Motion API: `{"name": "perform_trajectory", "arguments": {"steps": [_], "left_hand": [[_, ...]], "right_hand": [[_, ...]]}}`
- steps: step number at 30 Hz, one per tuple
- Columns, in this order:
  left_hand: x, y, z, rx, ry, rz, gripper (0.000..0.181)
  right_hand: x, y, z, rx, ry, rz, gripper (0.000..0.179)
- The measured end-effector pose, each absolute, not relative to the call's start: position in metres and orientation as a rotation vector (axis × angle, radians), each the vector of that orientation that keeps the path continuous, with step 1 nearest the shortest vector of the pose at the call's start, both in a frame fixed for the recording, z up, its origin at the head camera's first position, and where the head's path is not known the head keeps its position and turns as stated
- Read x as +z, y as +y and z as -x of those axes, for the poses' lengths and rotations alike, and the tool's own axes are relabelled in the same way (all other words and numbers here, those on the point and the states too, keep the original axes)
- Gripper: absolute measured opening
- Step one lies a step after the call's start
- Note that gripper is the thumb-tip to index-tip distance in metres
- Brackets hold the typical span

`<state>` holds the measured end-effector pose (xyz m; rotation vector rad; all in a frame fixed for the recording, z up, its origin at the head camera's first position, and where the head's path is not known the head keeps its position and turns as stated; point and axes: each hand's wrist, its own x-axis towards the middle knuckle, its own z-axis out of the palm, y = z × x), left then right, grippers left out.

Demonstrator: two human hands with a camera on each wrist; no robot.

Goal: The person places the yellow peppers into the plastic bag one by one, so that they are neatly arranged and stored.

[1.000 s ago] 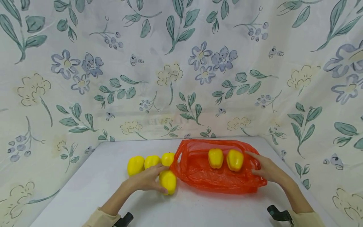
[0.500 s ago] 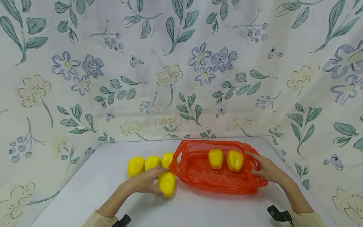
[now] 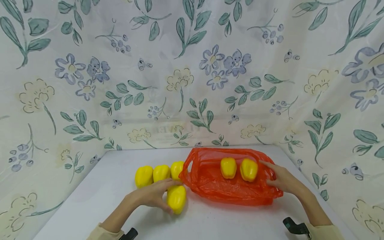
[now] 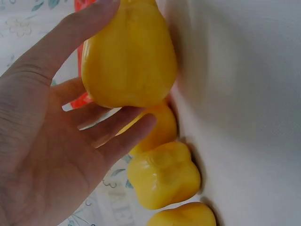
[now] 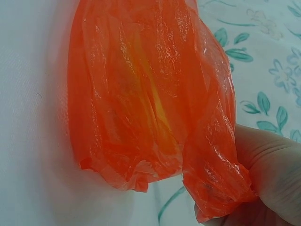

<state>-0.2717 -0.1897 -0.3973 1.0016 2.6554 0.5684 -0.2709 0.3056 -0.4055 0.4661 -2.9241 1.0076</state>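
In the head view my left hand (image 3: 151, 194) grips a yellow bell pepper (image 3: 177, 200) at the front left of a red plastic bag (image 3: 210, 192). The left wrist view shows the thumb against one side of this bell pepper (image 4: 129, 56), its fingers partly hidden behind it. My right hand (image 3: 282, 178) holds the bag's right end; in the right wrist view, thumb and fingers pinch a bunched corner of the bag (image 5: 214, 183). Two yellow bell peppers, one left (image 3: 228, 168) and one right (image 3: 248, 170), lie within the bag's opening.
Three more yellow bell peppers form a row behind the left hand: left (image 3: 144, 176), middle (image 3: 161, 172) and right (image 3: 177, 169), the last beside the bag's handle. They rest on a white table (image 3: 207, 221). A floral cloth (image 3: 180, 110) hangs behind and around it.
My left hand has drawn its bell pepper slightly toward me, away from the row, and the pepper has tilted a little. The right hand and the bag stay as they were.
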Motion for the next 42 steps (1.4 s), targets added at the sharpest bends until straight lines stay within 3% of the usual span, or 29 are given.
{"name": "perform_trajectory", "arguments": {"steps": [23,42], "left_hand": [[-0.371,-0.148,0.259,0.615,2.508,-1.185,0.083],[-0.353,-0.100,0.307,0.643,2.638,-1.242,0.087]], "right_hand": [[-0.403,0.307,0.272,0.962,-2.903,-0.481,0.070],[-0.404,0.307,0.271,0.988,-2.898,-0.492,0.069]]}}
